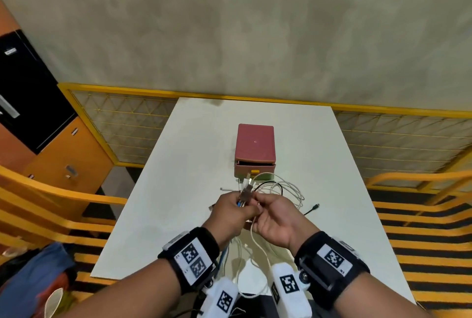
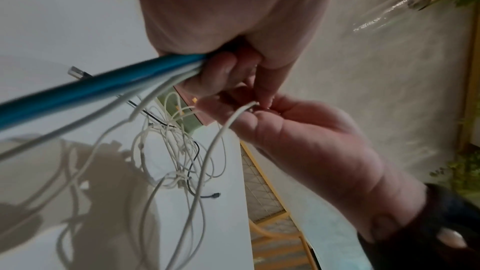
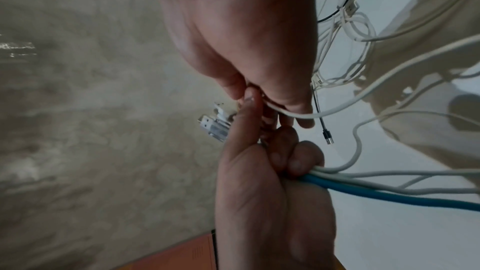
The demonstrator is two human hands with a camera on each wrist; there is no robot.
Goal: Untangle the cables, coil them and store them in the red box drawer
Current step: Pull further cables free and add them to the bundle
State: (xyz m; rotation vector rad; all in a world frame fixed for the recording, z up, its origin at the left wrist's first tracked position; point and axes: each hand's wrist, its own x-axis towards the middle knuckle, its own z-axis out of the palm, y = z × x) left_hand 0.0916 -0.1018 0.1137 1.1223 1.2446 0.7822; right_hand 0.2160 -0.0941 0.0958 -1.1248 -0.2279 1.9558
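Both hands meet above the white table [image 1: 178, 164]. My left hand [image 1: 236, 211] grips a bundle of cables in its fist: a blue cable [image 2: 103, 87] and several white ones, with USB plugs [image 1: 246, 190] sticking out above the fingers. My right hand [image 1: 265, 209] pinches a single white cable [image 3: 298, 115] right beside the left fist. A tangle of white and black cables [image 1: 281, 190] lies on the table past the hands. Behind it stands the red box [image 1: 255, 142], its drawer [image 1: 265, 167] pulled out a little, with a yellow handle.
A black cable end [image 1: 315, 206] lies on the table to the right of the hands. White cable loops [image 1: 255, 254] hang from the hands toward the table's near edge. Yellow railings [image 1: 421, 177] flank the table, and an orange cabinet [image 1: 63, 159] stands at the left.
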